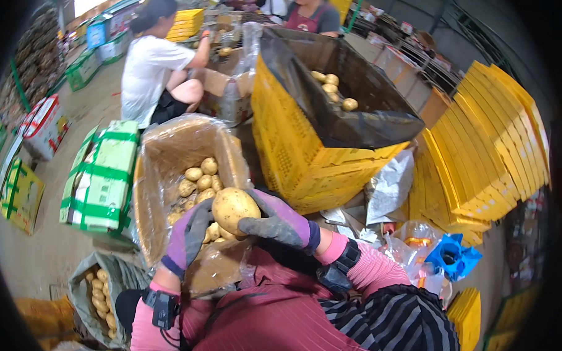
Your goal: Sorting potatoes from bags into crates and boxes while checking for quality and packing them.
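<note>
Between my two gloved hands I hold one large pale-yellow potato (234,209) over a cardboard box (146,180) lined with clear plastic. My left hand (190,235), in a purple and grey glove, grips its left side. My right hand (281,220), gloved the same way, has its fingers and thumb pressed against the right side. Several smaller potatoes (200,178) lie inside the box, partly covered by my hands. Beyond my right hand stands a yellow plastic crate (292,144) with a dark liner (360,126) and a few potatoes (331,87) in it.
A green-and-white taped carton (101,175) stands left of the box. At the lower left is a sack (90,306) of potatoes. Stacked yellow crates (466,150) rise on the right, near plastic bags and a blue bag (454,256). A person in a white shirt (150,72) sits ahead; another is behind the crate.
</note>
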`<state>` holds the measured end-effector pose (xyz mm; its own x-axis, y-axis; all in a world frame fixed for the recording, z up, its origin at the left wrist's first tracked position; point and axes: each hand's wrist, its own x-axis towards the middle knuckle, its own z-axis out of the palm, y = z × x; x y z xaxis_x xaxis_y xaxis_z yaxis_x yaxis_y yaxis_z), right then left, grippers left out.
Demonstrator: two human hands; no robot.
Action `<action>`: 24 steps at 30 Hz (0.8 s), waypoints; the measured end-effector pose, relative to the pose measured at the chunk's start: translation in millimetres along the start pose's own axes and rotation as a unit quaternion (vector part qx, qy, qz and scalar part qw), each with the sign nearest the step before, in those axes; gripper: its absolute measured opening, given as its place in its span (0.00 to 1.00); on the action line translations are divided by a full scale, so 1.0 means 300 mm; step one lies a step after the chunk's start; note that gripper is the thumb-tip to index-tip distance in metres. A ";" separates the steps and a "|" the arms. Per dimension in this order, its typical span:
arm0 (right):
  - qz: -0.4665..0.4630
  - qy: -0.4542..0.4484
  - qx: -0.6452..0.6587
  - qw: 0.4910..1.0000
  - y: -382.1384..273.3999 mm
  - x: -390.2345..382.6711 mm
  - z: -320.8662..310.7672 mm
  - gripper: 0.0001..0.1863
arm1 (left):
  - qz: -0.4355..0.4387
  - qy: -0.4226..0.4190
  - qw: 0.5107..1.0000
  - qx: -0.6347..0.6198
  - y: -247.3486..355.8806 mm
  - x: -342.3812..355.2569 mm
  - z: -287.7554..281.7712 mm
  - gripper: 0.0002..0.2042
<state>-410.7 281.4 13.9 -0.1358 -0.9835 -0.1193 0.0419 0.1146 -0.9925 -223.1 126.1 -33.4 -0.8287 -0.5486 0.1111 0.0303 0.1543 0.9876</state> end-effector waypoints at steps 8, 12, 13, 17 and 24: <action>-0.225 0.123 0.151 0.955 -0.387 -0.259 -0.249 0.41 | -0.099 -0.239 0.893 0.367 -0.347 -0.062 0.041 0.36; -0.219 0.117 0.134 0.959 -0.405 -0.253 -0.385 0.43 | -0.131 -0.181 0.897 0.382 -0.322 -0.048 0.072 0.35; -0.210 0.117 0.139 0.961 -0.415 -0.249 -0.433 0.39 | -0.162 -0.175 0.897 0.373 -0.313 -0.045 0.075 0.35; -0.310 0.224 0.192 0.904 -0.555 -0.164 -0.754 0.29 | -0.153 -0.174 0.900 0.370 -0.308 -0.026 0.094 0.35; -0.501 0.553 0.145 0.650 -0.808 -0.344 -1.741 0.30 | -0.171 -0.163 0.903 0.358 -0.317 -0.034 0.077 0.35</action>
<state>-923.8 428.1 253.3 -0.8606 0.1760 0.4780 -0.4525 -0.6948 -0.5590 -230.2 136.0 -131.1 -0.8456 -0.4115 -0.3400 -0.5306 0.5783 0.6197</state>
